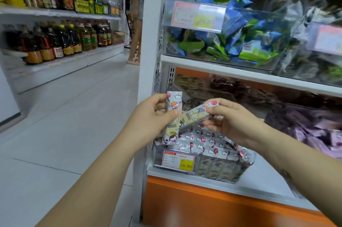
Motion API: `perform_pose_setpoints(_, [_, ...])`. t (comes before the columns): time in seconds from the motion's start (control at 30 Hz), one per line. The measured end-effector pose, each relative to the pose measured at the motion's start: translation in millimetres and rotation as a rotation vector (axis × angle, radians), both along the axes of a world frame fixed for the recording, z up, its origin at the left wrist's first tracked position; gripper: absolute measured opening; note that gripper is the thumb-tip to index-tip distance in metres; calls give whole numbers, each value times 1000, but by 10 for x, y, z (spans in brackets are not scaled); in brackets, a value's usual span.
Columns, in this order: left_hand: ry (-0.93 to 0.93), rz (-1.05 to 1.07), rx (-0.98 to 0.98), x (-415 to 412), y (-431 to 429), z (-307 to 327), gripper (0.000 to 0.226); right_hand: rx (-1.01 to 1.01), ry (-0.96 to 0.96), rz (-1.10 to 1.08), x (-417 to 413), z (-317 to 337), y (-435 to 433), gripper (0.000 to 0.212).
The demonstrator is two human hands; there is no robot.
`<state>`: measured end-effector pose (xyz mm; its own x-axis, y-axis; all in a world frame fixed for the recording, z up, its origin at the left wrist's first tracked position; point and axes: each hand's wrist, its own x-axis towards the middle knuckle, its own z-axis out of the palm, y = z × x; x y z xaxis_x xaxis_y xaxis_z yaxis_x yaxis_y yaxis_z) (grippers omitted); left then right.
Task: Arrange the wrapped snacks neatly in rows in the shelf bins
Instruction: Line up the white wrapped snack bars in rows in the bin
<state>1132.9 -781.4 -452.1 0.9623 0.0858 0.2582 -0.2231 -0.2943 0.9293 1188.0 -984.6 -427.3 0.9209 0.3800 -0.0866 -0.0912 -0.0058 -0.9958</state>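
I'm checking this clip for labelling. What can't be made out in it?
Head view only:
- Upper price tag: motion blur, figure unreadable.
- Lower price tag: small print too small; only 15.80 reads.
- Purple packs: blurred, cut off by the right edge.
- Back of the lower bin: hidden by the left hand, the right hand and the upright bar and slanted bar they hold.

One head-worn wide-angle view, forward and down (near left hand point(153, 115), right hand point(231, 121), shelf bin point(248, 162)).
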Motion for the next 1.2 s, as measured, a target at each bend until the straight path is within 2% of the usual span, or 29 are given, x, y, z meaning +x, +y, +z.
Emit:
perform_pose_setpoints(0.03, [4,0,18,2,-22,-5,58,10,24,16,-24,6,-6,6])
perform_pose_setpoints(0.1, [8,-15,32,6,-59,-12,57,9,-6,46,-61,15,-2,17])
perform_pose_setpoints(0.2, [1,-51,20,6,-89,-13,43,-33,-203,-33,-71,28,1,17])
perform_pose_setpoints(0.23, [-14,-50,7,-2,-89,-5,34,-85,-297,-72,-70,45,-11,18])
perform_pose_setpoints(0.33, [-73,-28,-61,-19,-77,6,31,-310,-579,-202,-30,103,-94,20])
perform_pose_setpoints(0.47, [-116,-4,-93,-4,-115,-11,33,-473,-714,-340,122,89,-224,27])
perform_pose_setpoints(0.7, [-194,48,-1,225,-286,-24,37,-695,-794,-428,518,-62,-336,40])
perform_pose_setpoints(0.83, [-201,50,104,485,-438,7,36,-690,-750,-373,707,-105,-327,40])
perform_pose_setpoints(0.97, [-179,71,240,833,-578,49,36,-803,-792,-288,911,-187,-349,44])
perform_pose_setpoints(1.1, [-68,64,458,1179,-655,24,35,-894,-819,-158,1069,-226,-333,47])
perform_pose_setpoints(1.2, [11,70,671,1340,-656,-54,47,-1018,-800,-49,1141,-240,-311,43])
